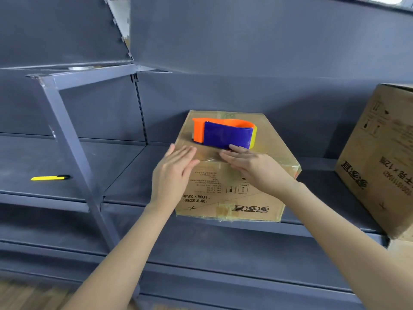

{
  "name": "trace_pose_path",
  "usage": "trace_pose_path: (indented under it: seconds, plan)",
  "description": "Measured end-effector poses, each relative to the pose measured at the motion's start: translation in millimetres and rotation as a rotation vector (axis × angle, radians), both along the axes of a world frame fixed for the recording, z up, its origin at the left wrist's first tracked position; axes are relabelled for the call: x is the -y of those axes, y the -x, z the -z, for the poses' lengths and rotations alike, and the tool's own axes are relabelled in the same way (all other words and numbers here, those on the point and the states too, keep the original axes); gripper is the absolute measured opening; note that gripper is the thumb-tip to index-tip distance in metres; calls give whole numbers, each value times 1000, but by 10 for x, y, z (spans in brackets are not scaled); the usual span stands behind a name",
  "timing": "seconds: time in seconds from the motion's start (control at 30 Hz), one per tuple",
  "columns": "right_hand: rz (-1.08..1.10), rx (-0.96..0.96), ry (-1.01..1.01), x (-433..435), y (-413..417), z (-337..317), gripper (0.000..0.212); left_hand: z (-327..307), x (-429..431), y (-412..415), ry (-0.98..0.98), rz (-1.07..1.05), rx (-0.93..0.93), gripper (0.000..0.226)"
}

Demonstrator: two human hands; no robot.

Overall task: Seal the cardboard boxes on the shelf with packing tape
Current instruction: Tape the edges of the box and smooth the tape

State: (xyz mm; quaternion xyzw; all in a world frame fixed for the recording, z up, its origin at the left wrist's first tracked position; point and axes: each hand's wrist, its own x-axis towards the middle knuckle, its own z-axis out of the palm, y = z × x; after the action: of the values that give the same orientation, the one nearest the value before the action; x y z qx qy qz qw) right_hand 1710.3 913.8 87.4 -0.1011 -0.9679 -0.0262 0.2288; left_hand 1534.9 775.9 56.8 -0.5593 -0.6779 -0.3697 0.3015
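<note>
**On the shelf (125, 173), one box nearly sealed**

The small cardboard box (228, 182) sits at its front, with glossy tape (291, 170) across the top and corners. My left hand (174, 173) and right hand (252, 166) lie flat with fingers straight, pressing the tape at the front edge and gripping nothing. The tape dispenser (223, 134) rests on top. I judge the larger box (377, 153) at right is yet to do.

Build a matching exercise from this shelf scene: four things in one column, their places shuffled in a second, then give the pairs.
Things
1. tape dispenser
2. yellow cutter
3. second box
4. left hand

Places
A. lying on the shelf, left of the upright post
B. at the right edge of the view
C. on top of the middle box
D. flat against the middle box's near left top edge

Pairs: 1-C, 2-A, 3-B, 4-D
</note>
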Motion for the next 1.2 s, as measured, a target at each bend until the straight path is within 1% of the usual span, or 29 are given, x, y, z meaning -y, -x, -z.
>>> trace_pose_path:
  seconds: [0.07, 0.13, 0.2, 0.27, 0.37, 0.4, 0.43, 0.5, 0.53, 0.57, 0.63, 0.7, 0.73, 0.77, 0.83, 0.97, 1.0, 1.1, 1.13, 1.2]
  plan:
    - [-9, -16, 85, -92, -102, -46, 39, -39, 63, 126, 29, -29, 114, 37]
    - [-20, -24, 112, -94, -131, -44, 39, -29, 83, 168, 52, -1, 191, 35]
    - [-12, -75, 52, -48, -118, -6, 41, 17, 76, 127, 15, 16, 195, 29]
    - [-4, -114, 19, -10, -103, 10, 41, 57, 66, 87, -16, 18, 218, 29]
    - [-1, -83, 77, -2, -128, 11, 38, 65, 103, 93, -12, 47, 370, 43]
    - [1, -91, 115, -12, -168, -1, 37, 66, 134, 109, -10, 26, 404, 48]
    - [8, -123, 117, -29, -219, -24, 36, 64, 166, 133, -9, -23, 398, 51]
    - [97, -198, -27, -95, -353, -65, 33, 40, 224, 187, 19, -152, 297, 57]
    - [189, -219, -118, -137, -425, -78, 34, 22, 239, 212, 47, -208, 252, 58]
    - [308, -215, -183, -162, -486, -84, 36, 8, 243, 230, 67, -249, 221, 57]
    - [534, -124, -210, -132, -568, -71, 42, 5, 240, 221, 88, -282, 187, 49]
    - [717, 8, -136, -62, -583, -45, 57, 26, 240, 187, 93, -255, 200, 40]
    - [776, 46, -110, -39, -579, -43, 65, 34, 238, 174, 85, -229, 218, 37]
    - [813, 63, -101, -17, -577, -50, 67, 33, 234, 165, 70, -202, 251, 34]
    - [844, 61, -50, 10, -586, -60, 61, 24, 218, 157, 32, -149, 327, 33]
    - [762, -89, 204, 30, -715, -72, 42, 13, 179, 142, -10, -85, 421, 35]
    - [757, -115, 210, 34, -741, -80, 39, 7, 175, 133, -26, -76, 444, 35]
    - [791, -144, 98, 61, -759, -74, 39, -4, 153, 113, -31, -63, 446, 32]
    - [781, -172, 119, 63, -752, -57, 39, -7, 146, 110, -30, -67, 448, 32]
    - [764, -262, 215, 54, -732, -36, 33, -14, 137, 110, -42, -77, 477, 30]
